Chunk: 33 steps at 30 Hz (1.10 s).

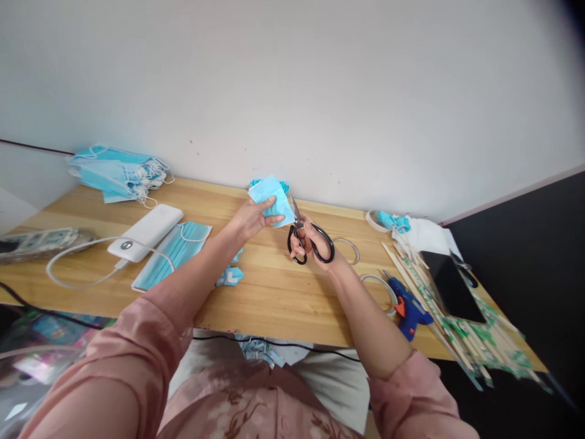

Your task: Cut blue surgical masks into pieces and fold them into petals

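My left hand [256,217] pinches a light blue piece of mask fabric [273,196] above the back of the table, thumb on top. In my right hand [315,241] is a pair of black-handled scissors [324,244], with fingers through the loops. The blades are beside the right edge of the fabric; whether they touch it I cannot tell. Behind the fabric shows a gathered, brighter blue bit [284,186] near the wall. Small blue cut scraps [230,277] lie by my left forearm, which partly hides them.
A pile of blue face masks [119,172], a white power bank [153,228] with cable and a single mask [171,253] are on the left. On the right lie tape rolls [380,289], a blue glue gun [410,308], wrapped chopsticks [475,341] and a black phone [452,286].
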Motion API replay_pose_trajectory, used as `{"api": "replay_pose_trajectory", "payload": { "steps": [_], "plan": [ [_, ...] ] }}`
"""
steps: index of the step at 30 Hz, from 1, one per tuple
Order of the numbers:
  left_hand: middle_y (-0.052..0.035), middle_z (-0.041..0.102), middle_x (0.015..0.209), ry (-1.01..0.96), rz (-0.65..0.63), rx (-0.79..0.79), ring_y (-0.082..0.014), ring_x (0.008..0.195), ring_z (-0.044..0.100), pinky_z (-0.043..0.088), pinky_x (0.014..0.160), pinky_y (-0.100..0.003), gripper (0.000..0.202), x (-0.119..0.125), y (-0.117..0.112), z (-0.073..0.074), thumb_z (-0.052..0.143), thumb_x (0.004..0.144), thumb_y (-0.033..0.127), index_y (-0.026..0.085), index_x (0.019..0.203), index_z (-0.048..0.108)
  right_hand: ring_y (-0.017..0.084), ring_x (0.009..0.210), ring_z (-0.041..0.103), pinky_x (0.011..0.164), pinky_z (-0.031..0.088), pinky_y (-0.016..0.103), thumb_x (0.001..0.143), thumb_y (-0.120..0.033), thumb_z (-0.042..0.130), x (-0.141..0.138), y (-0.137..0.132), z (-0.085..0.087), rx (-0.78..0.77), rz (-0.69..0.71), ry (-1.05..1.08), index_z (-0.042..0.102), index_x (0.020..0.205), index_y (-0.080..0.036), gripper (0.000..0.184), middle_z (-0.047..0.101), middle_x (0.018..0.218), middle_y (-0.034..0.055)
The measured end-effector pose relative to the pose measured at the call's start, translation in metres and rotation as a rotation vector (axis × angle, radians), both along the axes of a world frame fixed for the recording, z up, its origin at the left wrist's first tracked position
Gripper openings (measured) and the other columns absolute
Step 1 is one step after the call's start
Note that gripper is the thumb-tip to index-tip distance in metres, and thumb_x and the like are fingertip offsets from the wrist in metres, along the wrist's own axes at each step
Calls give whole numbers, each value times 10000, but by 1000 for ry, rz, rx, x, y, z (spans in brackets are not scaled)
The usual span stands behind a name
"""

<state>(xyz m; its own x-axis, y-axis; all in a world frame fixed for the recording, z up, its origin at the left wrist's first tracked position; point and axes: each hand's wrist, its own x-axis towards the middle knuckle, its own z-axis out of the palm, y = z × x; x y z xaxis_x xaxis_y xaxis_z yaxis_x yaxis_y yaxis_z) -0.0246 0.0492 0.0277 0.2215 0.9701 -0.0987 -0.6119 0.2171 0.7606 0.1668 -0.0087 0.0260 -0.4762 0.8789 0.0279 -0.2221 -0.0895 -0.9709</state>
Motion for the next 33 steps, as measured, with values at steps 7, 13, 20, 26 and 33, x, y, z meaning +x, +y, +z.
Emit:
{"api": "replay_pose_trajectory", "payload": {
  "steps": [7, 13, 20, 26, 33],
  "plan": [
    [-35, 747, 911, -18, 3, -4, -140, 740, 713, 652, 737, -300, 178, 0, -1, 4, 765, 786, 118, 137, 942, 682, 66, 404, 390, 503, 518, 265, 838, -625, 640, -1, 0, -3, 36, -70, -1, 455, 1351, -236, 670, 555, 627, -75],
    [-44, 758, 906, -25, 8, -16, -158, 773, 724, 654, 717, -283, 149, -1, -1, 4, 720, 821, 101, 130, 962, 678, 57, 364, 364, 471, 499, 247, 809, -654, 651, -5, -2, -2, 59, -136, -10, 466, 1368, -228, 727, 535, 564, -93],
    [-55, 762, 937, -35, 1, -31, -162, 764, 736, 655, 763, -313, 237, -1, 1, 3, 717, 828, 108, 132, 1060, 675, 49, 341, 365, 460, 508, 239, 849, -581, 646, -5, -2, -2, 97, -146, 5, 456, 1375, -216, 668, 554, 559, -100],
    [-50, 768, 937, -55, -4, -25, -149, 752, 738, 654, 764, -296, 324, -2, 1, 2, 703, 841, 108, 147, 1156, 640, 44, 332, 372, 448, 493, 225, 827, -602, 660, -5, -4, 1, 97, -159, -43, 437, 1393, -209, 724, 553, 553, -107],
    [-25, 758, 874, -49, 9, -10, -132, 707, 718, 655, 710, -267, 224, -2, 0, 3, 667, 855, 74, 142, 1068, 666, 41, 318, 352, 430, 483, 221, 811, -603, 670, -6, -5, 6, 101, -170, -59, 445, 1372, -188, 733, 517, 522, -124]
  ]
}}
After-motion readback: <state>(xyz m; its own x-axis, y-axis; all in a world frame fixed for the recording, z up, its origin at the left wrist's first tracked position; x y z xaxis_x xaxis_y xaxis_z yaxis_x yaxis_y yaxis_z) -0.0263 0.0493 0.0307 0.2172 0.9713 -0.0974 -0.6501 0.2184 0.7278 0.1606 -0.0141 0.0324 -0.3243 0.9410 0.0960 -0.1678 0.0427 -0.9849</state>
